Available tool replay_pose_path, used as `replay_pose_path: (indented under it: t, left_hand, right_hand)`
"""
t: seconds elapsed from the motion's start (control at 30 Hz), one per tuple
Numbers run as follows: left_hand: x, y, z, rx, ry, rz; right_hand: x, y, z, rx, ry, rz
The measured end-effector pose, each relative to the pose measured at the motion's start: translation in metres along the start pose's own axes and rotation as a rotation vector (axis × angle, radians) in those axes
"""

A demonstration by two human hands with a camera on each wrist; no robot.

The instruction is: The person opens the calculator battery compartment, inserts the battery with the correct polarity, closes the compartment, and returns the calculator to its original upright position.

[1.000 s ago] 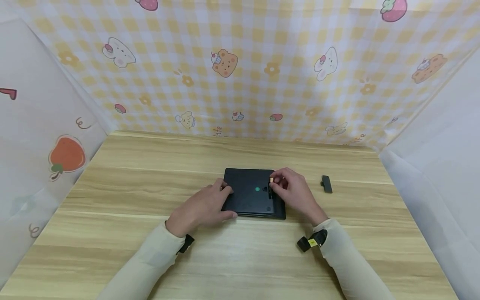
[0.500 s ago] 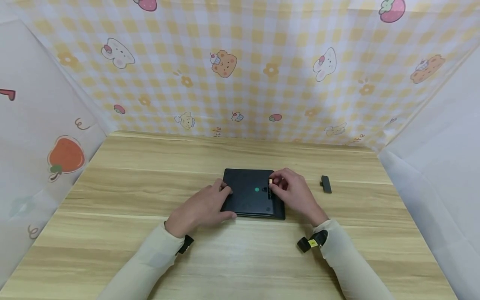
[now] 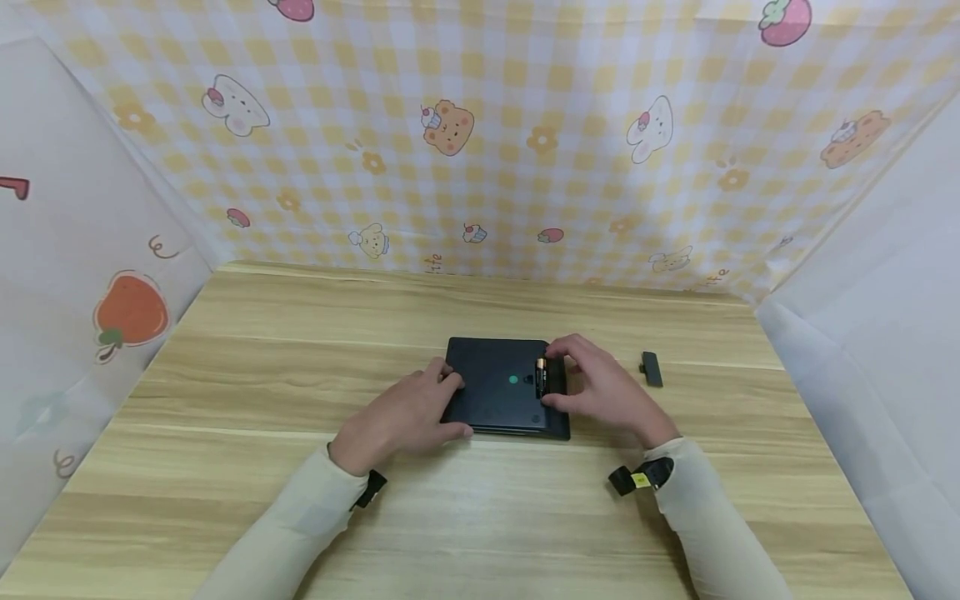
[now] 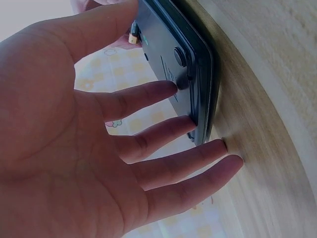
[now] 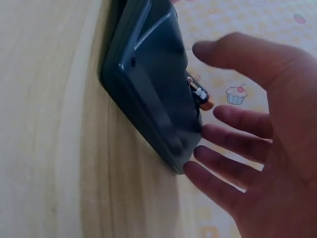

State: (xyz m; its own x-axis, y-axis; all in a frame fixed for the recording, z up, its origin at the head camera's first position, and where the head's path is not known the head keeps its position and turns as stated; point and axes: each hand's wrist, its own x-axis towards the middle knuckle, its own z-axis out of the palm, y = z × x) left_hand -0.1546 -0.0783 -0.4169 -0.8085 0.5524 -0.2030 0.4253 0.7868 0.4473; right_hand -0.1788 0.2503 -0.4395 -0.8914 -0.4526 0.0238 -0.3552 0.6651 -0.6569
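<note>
A flat black device (image 3: 491,383), which looks like a calculator lying face down, sits on the wooden table. Its battery slot is uncovered near the right side, and a black battery with a copper-coloured end (image 3: 542,377) lies there. In the right wrist view that battery (image 5: 200,93) tilts, its copper end sticking up out of the slot. My left hand (image 3: 408,412) rests fingertips on the device's left edge, the fingers spread and fairly straight. Around the battery, thumb and fingers apart, my right hand (image 3: 603,387) hovers at the device's right side and holds nothing.
A small black battery cover (image 3: 652,369) lies on the table (image 3: 480,517) to the right of the device. Behind the table hangs a yellow checked cloth (image 3: 510,183), with white cloth (image 3: 885,350) on both sides.
My right hand has let go of the battery, spread thumb and fingers apart and drawn back slightly to the right. The battery has tipped down toward the slot. My left hand stays put.
</note>
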Motion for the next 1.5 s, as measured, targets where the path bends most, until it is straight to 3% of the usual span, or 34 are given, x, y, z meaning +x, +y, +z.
replay_pose_path:
  t: [0.47,1.5]
  left_hand:
    - [-0.001,0.002,-0.001,-0.004,0.002,0.000]
    - [0.001,0.001,0.001,0.011,0.008,0.001]
  right_hand:
    - [-0.004,-0.010,-0.003,-0.103,-0.114,0.006]
    - [-0.004,-0.018,0.004,-0.208,-0.084,-0.018]
